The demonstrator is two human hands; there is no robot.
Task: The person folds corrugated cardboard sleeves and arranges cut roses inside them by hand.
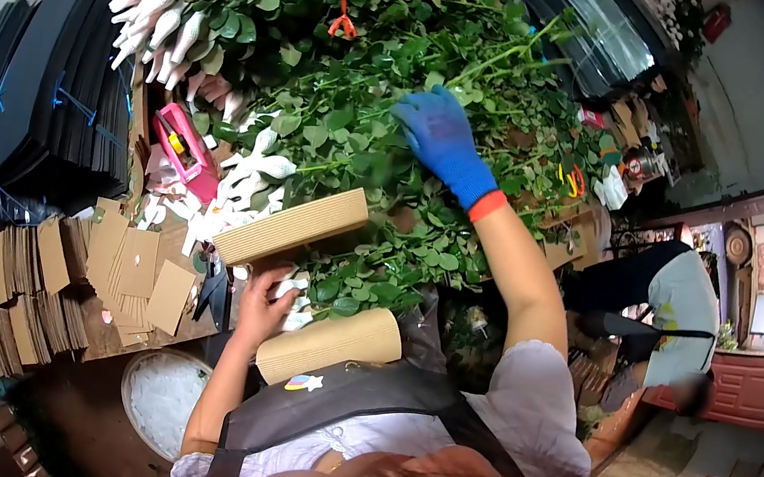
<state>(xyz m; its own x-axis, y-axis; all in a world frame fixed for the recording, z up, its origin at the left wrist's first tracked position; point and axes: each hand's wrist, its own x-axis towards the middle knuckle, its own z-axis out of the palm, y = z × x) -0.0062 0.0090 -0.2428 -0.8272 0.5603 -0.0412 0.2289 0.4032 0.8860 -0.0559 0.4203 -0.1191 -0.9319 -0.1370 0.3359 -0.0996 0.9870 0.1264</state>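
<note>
My left hand (262, 304), bare, has its fingers curled against white-netted rose buds (294, 303). Above it lies a corrugated cardboard wrap (293, 227); a second, curved wrap (331, 343) is just below, near my apron. My right hand (446, 143), in a blue glove with an orange cuff, is over the leafy rose stems (370, 130). Its fingers are bent and close together, and what they hold is hidden. Long green stems (508, 58) extend up and right from beside this hand.
A pink tape dispenser (186, 153) stands left of the leaves. Cardboard pieces (135, 263) and black sheet stacks (53, 93) are at the left. Yellow-handled scissors (571, 179) lie at the right. Another person (683, 309) is farther right. A white round container (163, 401) sits below.
</note>
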